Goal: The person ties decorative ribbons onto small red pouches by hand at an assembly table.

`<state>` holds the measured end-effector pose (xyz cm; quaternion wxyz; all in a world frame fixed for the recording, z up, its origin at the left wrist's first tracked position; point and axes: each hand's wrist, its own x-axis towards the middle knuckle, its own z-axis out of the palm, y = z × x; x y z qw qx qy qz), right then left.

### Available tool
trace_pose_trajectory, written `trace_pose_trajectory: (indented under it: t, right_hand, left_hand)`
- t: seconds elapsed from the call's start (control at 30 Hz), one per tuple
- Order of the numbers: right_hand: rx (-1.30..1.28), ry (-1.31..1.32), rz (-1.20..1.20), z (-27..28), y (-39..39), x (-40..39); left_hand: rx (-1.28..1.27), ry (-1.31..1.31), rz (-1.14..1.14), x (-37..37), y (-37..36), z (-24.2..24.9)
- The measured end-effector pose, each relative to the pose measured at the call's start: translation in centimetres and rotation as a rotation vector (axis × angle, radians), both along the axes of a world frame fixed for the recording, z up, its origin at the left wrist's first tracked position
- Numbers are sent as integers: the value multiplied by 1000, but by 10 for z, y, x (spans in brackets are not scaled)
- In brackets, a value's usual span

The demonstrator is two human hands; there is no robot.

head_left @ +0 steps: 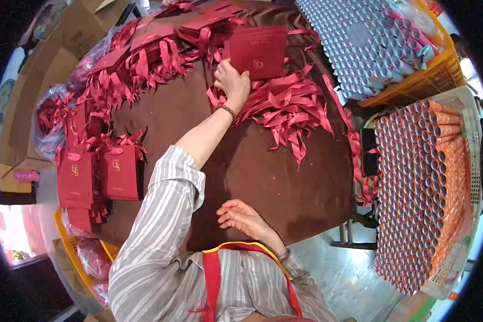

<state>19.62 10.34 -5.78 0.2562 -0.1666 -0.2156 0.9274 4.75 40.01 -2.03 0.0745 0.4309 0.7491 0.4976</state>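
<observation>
My left hand [232, 84] reaches to the far side of the table and grips the lower left edge of a red paper gift bag [258, 51] with a gold logo. Part of my fingers is hidden behind the bag's edge. Just below it lies a loose heap of red ribbons [292, 104]. Close to my body, my right hand [247, 219] hovers over the brown cloth with its fingers loosely apart and nothing in them.
Red bags with ribbon handles [121, 172] stand in stacks along the left and far edges. To the right, an orange crate [451, 67] holds blue tubes [359, 43]; a pale crate [475, 161] holds orange tubes [413, 198]. Cardboard boxes [43, 80] stand at left.
</observation>
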Motion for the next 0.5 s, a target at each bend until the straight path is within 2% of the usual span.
trace_pose_trajectory:
  t: [0.03,0.07,0.1,0.13,0.17,0.2,0.23,0.27,0.3,0.33,0.37,0.4,0.47,0.5]
  right_hand:
    - [-27,17,13,-5,-1,0]
    - [-44,31,8,-6,0,0]
    - [-12,-108,0,12,2,0]
    - [-67,17,-17,-1,-1,1]
    - [129,-41,14,-2,0,0]
    - [169,18,-10,-8,-4,1]
    - [-47,125,25,-15,-4,-2]
    - [15,30,34,-10,-3,-1]
    - [33,122,9,-7,-3,-2]
    - [33,127,-13,-10,-3,-5]
    - [26,133,-24,-12,-4,-7]
    - [32,134,-51,-12,-3,-7]
    - [27,142,-18,-8,-2,-5]
    - [28,138,-26,-9,-3,-6]
  left_hand:
    - [5,-2,17,2,1,2]
    - [-99,-74,22,2,-2,3]
    - [-135,-113,-139,-5,-13,16]
    - [-168,-288,-101,1,-10,1]
    - [-26,-141,-259,-1,-11,20]
    - [59,-253,-267,6,-16,29]
    - [363,-390,-415,-13,15,-23]
    - [230,-632,-643,-14,-1,12]
    - [209,-640,-662,-24,10,2]
    - [234,-567,-572,-31,15,-9]
    - [225,-619,-617,-33,5,8]
    - [323,-558,-670,-56,28,-23]
    - [184,-827,-619,-52,-30,42]
    - [237,-905,-646,-73,-36,31]
